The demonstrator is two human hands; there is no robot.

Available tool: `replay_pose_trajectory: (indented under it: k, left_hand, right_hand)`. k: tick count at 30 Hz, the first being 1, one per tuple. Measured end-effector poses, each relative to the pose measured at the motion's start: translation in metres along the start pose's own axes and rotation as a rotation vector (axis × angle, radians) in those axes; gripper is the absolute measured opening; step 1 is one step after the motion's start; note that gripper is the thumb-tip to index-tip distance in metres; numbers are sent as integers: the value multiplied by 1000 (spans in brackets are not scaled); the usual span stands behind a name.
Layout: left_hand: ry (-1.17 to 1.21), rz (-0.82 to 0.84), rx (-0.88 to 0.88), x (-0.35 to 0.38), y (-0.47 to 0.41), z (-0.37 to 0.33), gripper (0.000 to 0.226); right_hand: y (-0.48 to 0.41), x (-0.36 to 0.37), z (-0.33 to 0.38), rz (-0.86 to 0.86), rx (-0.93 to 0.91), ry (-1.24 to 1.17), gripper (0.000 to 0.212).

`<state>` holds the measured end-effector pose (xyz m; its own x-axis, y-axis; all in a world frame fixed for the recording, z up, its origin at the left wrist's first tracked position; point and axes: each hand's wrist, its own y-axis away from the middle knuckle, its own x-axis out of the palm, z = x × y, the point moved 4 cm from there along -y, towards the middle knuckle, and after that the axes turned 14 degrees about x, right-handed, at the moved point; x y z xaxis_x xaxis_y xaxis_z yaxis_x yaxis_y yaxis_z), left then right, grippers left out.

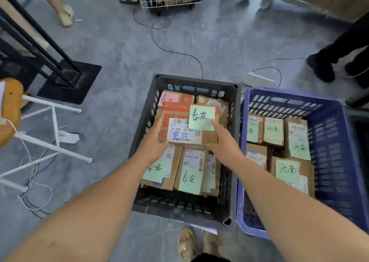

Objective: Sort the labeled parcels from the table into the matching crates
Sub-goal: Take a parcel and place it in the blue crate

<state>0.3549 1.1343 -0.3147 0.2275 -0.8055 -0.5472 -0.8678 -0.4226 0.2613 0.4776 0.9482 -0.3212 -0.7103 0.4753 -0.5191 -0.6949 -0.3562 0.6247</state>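
At the far left, a wooden-topped stand [11, 106] on white legs is leaning into view, and a black base plate [69, 82] is lying on the grey floor [123, 48] beside it. The left hand [153, 142] is gripping the left edge of a cardboard parcel [175, 112], thumb lying up along its side. The parcel is hovering flat over the black crate [142, 122], above the other parcels packed inside, and is carrying a white shipping label plus 1 green note [201, 117] with handwriting. The right hand [223, 144] is clasping the parcel's near right corner, its forefinger pressing on the note. Just beside the black crate, the blue crate [339, 142] is holding more parcels with green notes. A white power strip [259, 80] is lying behind the 2 crates.
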Motion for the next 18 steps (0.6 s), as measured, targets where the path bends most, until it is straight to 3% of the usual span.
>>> replay_pose_trajectory:
  k: [9, 12, 18]
  left_hand:
    - [-43, -200, 24, -10, -107, 45, 70]
    - [-238, -147, 32, -8, -125, 53, 63]
    - [-468, -87, 27, 3, -133, 57, 69]
  right_hand:
    - [-110, 14, 43, -99, -102, 89, 63]
    - [-132, 24, 58, -178, -160, 209, 47]
    - [-147, 31, 57, -238, -126, 228, 47]
